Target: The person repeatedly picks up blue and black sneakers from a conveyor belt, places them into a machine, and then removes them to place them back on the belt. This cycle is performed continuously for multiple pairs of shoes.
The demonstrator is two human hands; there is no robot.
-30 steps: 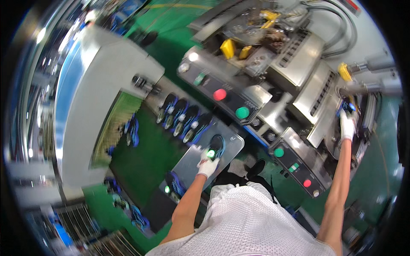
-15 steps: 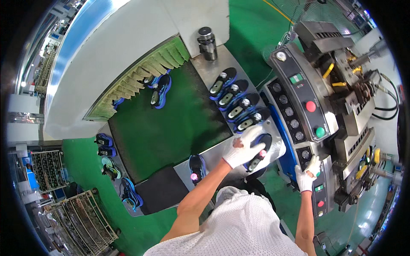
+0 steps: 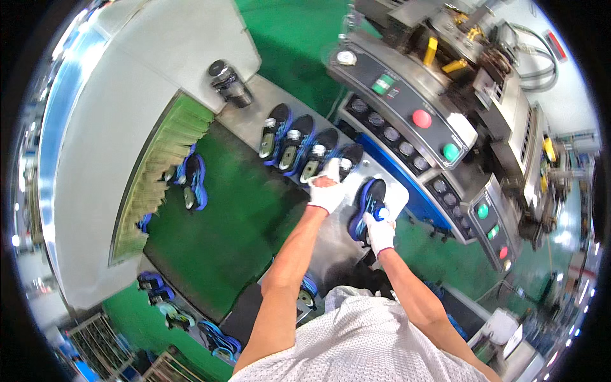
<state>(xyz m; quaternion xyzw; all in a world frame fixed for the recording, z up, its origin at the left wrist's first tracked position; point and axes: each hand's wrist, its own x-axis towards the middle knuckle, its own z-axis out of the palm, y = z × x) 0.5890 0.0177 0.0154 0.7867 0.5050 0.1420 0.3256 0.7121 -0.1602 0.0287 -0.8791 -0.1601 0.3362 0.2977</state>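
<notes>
My left hand [image 3: 327,193], in a white glove, is closed on the nearest black-and-blue shoe [image 3: 351,155] of a slanted row. Its fingers cover the heel end of that shoe. Further along the row stand several matching shoes [image 3: 297,141] with metal-topped lasts inside. To the right, my gloved right hand [image 3: 380,234] grips the rear of a separate shoe [image 3: 367,202], which has a black toe and a blue-purple sole. That shoe rests on the metal ledge [image 3: 396,191], and a round shiny piece shows by my fingers.
A green conveyor belt [image 3: 216,242] runs from a fringed opening [image 3: 159,172], with a shoe [image 3: 195,181] on it. A dark flask [image 3: 230,84] stands at the ledge's far end. On the right is a machine with a button panel [image 3: 407,105]. More shoes [image 3: 219,337] line the left ledge.
My right hand has left the machine's panel and taken hold of the separate shoe. My left hand has moved from that shoe to the row. The view has turned.
</notes>
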